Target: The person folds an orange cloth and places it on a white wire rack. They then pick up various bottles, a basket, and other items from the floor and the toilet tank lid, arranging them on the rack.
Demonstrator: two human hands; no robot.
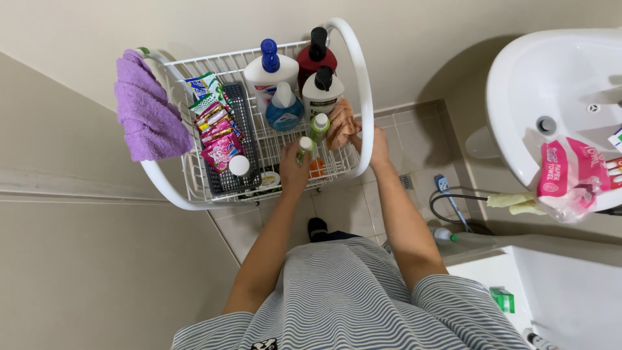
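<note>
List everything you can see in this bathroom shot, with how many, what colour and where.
wire cart: one, white, centre against the wall
towel: one, purple, draped over the cart's left rail
sachets: several, pink, red and green, in a dark tray on the cart's left side
pump bottles: three, white and dark red, cart's back
small bottles: two, green, cart's middle
cloth: one, peach, cart's right side
sink: one, white, upper right
paper towel pack: one, pink, on the sink's edge
left hand: on a small green bottle
right hand: at the cart's right rail, beside the cloth
</note>
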